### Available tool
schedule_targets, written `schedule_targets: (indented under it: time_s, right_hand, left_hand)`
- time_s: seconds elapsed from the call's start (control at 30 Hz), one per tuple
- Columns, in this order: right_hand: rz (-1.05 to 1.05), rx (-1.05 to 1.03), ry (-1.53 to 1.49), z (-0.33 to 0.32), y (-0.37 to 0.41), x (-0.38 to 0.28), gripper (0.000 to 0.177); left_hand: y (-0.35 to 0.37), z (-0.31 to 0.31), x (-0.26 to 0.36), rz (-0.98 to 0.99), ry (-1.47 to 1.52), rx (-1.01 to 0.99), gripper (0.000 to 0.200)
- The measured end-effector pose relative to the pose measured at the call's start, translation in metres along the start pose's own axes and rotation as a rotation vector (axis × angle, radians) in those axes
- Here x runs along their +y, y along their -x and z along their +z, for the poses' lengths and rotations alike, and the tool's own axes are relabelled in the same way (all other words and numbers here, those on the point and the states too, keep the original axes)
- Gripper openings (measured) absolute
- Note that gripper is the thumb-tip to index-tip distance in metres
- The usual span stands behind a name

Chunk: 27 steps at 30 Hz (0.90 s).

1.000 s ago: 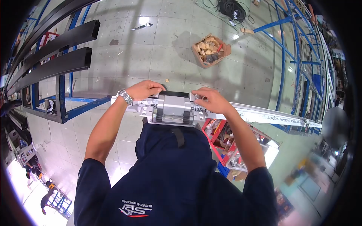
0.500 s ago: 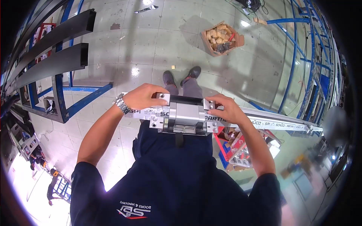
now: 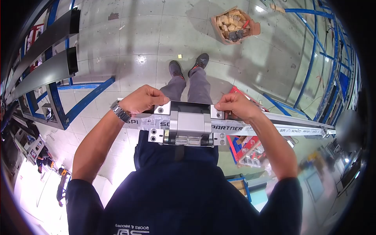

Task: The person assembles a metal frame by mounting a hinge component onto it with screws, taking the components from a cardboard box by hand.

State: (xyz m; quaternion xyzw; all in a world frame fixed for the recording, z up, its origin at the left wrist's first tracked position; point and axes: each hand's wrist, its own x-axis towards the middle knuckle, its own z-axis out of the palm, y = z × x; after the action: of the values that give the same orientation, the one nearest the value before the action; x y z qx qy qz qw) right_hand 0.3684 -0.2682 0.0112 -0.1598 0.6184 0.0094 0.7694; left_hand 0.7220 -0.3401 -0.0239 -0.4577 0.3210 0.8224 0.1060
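A silver metal jig (image 3: 192, 122) with holed corner blocks sits across a long aluminium profile (image 3: 270, 128) in front of my waist. Printed film reading SPI and PARTNER covers the profile. My left hand (image 3: 141, 99), with a watch on the wrist, is closed with thumb and fingertips on the jig's far left corner block (image 3: 161, 109). At the far right corner block (image 3: 217, 112), my right hand (image 3: 238, 105) pinches in the same way. A dark recess lies between these two blocks. The fingers partly hide the outer edges of the blocks.
A cardboard box (image 3: 234, 26) of wooden blocks stands on the floor ahead. Blue steel racks (image 3: 313, 51) rise at the right, and dark profiles (image 3: 58, 35) jut in from the left. A red tray (image 3: 243, 147) of parts is below the profile. People are far off at lower left.
The view has shifted a little. Both hands have stayed at the jig's far corner blocks, with their fingers now more bunched there. The jig's far side now shows more of the dark recess.
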Motion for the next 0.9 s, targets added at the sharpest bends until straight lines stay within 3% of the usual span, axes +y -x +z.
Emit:
schedule_targets:
  time_s: [0.43,0.57,0.9]
  right_hand:
    - [0.059,-0.043,-0.119,-0.003,-0.007,0.003,0.017]
    - [0.094,-0.055,-0.133,-0.004,-0.009,0.005,0.017]
    - [0.148,-0.038,-0.126,-0.003,-0.006,-0.003,0.018]
  left_hand:
    - [-0.002,0.0,0.0,-0.091,0.102,0.005,0.023]
    - [-0.004,0.008,-0.001,-0.041,0.255,0.055,0.017]
    - [-0.003,0.0,0.004,-0.094,0.157,-0.001,0.016]
